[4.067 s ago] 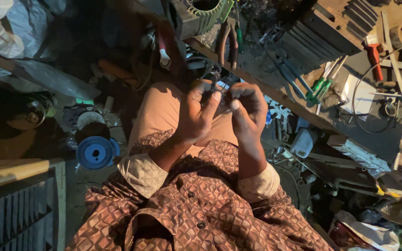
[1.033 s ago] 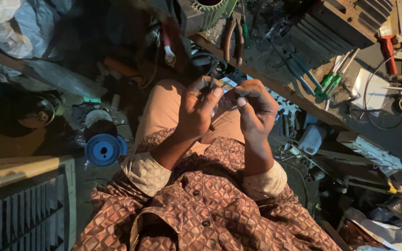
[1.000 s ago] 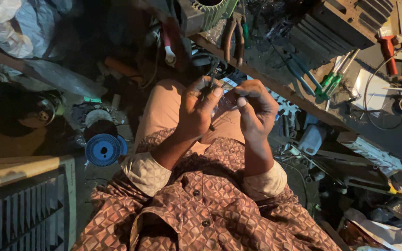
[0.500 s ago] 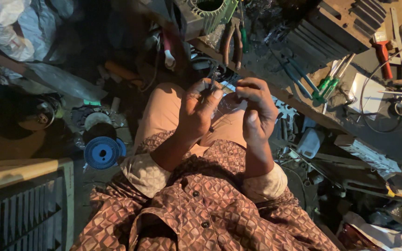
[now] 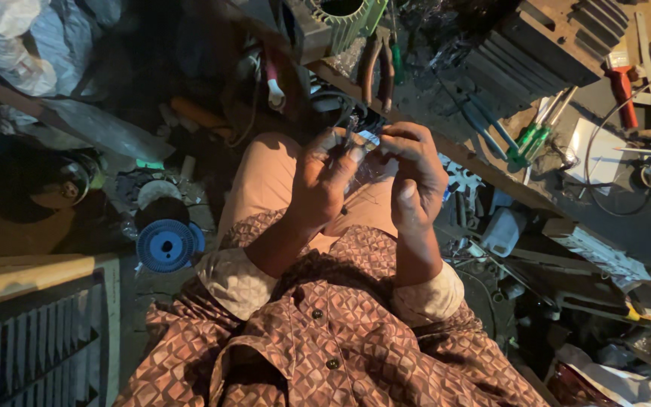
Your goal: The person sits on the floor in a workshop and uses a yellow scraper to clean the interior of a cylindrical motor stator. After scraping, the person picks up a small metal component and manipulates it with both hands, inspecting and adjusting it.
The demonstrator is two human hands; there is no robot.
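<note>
Both hands — left hand (image 5: 324,183), right hand (image 5: 414,177) — are raised over the lap, fingers pinched on a small crinkly clear plastic piece (image 5: 367,167) between them. It looks light and flimsy — best gripped at its edges.

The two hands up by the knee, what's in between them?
In the head view, a small clear, shiny piece, like crinkled plastic film, lies between the left hand and the right hand. Both hands pinch it; what it is exactly cannot be told.
</note>
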